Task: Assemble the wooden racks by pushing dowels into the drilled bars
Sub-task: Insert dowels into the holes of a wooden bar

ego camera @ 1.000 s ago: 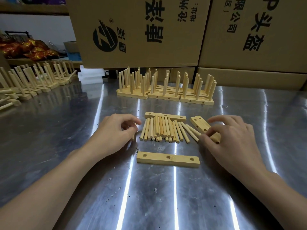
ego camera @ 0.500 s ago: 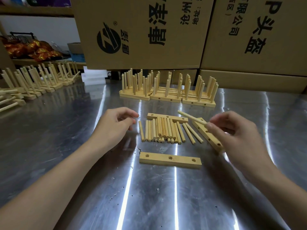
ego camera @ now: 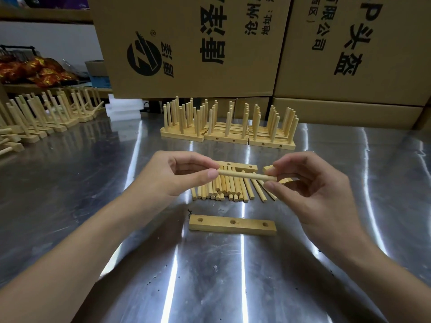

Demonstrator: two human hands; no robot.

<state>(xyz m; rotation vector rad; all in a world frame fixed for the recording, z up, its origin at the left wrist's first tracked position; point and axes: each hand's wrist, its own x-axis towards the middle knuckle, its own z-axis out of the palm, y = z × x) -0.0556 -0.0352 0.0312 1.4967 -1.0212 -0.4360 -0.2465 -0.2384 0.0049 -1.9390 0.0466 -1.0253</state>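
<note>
The fingers [ego camera: 200, 176] of the left hand [ego camera: 163, 178] and right hand [ego camera: 312, 192] are pinching opposite ends of 1 dowel [ego camera: 245, 175], holding it level in the air, above the loose dowels [ego camera: 224, 190]. A drilled bar [ego camera: 232, 226] with 3 holes is lying nearer on the tabletop [ego camera: 210, 276] — finished racks [ego camera: 228, 129] are standing toward its far edge.

L hand [ego camera: 163, 180] & R hand [ego camera: 314, 194] bare; forearms [ego camera: 70, 255] bare, nails [ego camera: 212, 174] short
</note>
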